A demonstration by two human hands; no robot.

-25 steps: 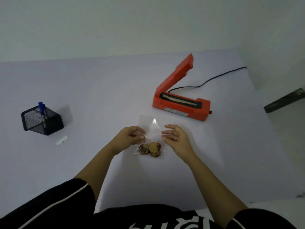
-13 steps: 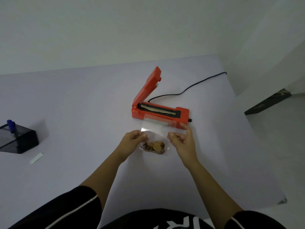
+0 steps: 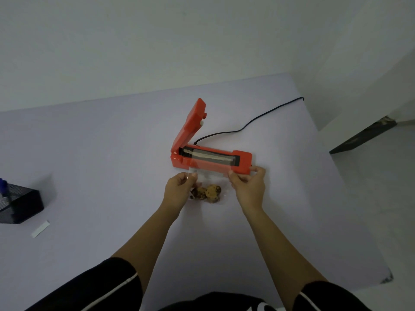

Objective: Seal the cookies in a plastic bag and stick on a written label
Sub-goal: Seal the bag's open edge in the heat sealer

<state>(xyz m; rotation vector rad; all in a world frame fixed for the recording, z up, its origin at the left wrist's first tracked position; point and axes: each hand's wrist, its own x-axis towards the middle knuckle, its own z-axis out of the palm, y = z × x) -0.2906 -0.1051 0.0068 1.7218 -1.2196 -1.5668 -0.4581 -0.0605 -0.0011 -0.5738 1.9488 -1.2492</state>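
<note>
Both hands are at the clear plastic bag [image 3: 210, 176]; the left hand [image 3: 178, 187] pinches the bag's left edge between thumb and forefinger, fingers closed on the film; the right hand [image 3: 248, 184] pinches the right edge likewise, its remaining fingers curled just beside the sealer's right end. The bag is stretched flat between the two grips; its upper open part lies over the front of the red heat sealer [image 3: 211, 159] and reaches the dark sealing strip; its lower part rests on the bench [image 3: 101, 153]. The cookies [image 3: 207, 193], brown with dark chips, sit bunched at the bottom of the bag, between the two wrists and near the left hand. The sealer's lid stands raised, hinged at the left end; a black cable [image 3: 247, 123] runs from behind the unit to the far right edge of the bench. At the left edge of view a black mesh holder [image 3: 20, 205] stands on the bench with a blue pen [image 3: 3, 186] in it; a small white label strip [image 3: 40, 228] lies flat just in front of the holder, well apart from the bag; writing on it cannot be made out
</note>
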